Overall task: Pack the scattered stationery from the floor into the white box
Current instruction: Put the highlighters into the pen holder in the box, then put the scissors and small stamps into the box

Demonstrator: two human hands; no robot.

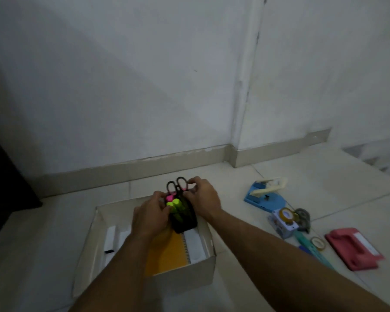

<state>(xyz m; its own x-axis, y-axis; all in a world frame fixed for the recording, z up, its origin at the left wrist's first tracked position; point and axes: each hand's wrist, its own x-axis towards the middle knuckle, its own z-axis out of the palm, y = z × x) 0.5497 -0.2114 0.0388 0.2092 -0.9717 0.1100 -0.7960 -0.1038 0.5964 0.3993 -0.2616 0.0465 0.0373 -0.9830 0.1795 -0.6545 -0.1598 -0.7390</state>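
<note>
A black pen holder (186, 224) with green and pink highlighters (175, 203) and black scissors (177, 186) is held over the far side of the white box (185, 274). My left hand (150, 215) grips its left side, my right hand (203, 199) its right side, with fingertips at the scissor handles. Inside the box lie an orange spiral notebook (167, 253) and white flat items (110, 239).
On the tiled floor to the right lie a blue tape dispenser (265, 197), a small box with a tape roll (284, 220), a teal ruler (313, 251), another tape roll (318, 243) and a red hole punch (354, 248). A wall and skirting stand close behind the box.
</note>
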